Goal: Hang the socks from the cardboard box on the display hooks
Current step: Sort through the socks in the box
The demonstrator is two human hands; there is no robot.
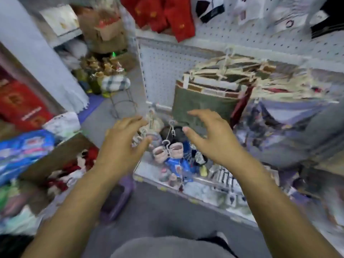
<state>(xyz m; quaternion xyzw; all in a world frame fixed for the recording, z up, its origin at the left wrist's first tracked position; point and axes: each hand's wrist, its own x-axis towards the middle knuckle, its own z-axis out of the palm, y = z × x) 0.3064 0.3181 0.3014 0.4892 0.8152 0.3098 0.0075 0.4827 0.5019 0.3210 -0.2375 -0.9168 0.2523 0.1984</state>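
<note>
My left hand (122, 144) and my right hand (208, 136) are both held out in front of a white pegboard display (160, 71), fingers spread and loosely bent, holding nothing. Between and just beyond them hang small socks on white plastic hangers (168, 149), pinkish cuffs facing me, with blue and dark pairs below. A green sock pack (201, 107) hangs behind my right fingertips. A brown cardboard box (55, 157) with red and white items sits at the lower left. The frame is blurred.
More packaged goods hang on hooks to the right (260, 81). Red garments (167, 13) hang above. A small stool with a plaid cushion (115, 84) stands on the left beside cluttered shelves. A low white shelf edge (195, 200) runs below the hanging socks.
</note>
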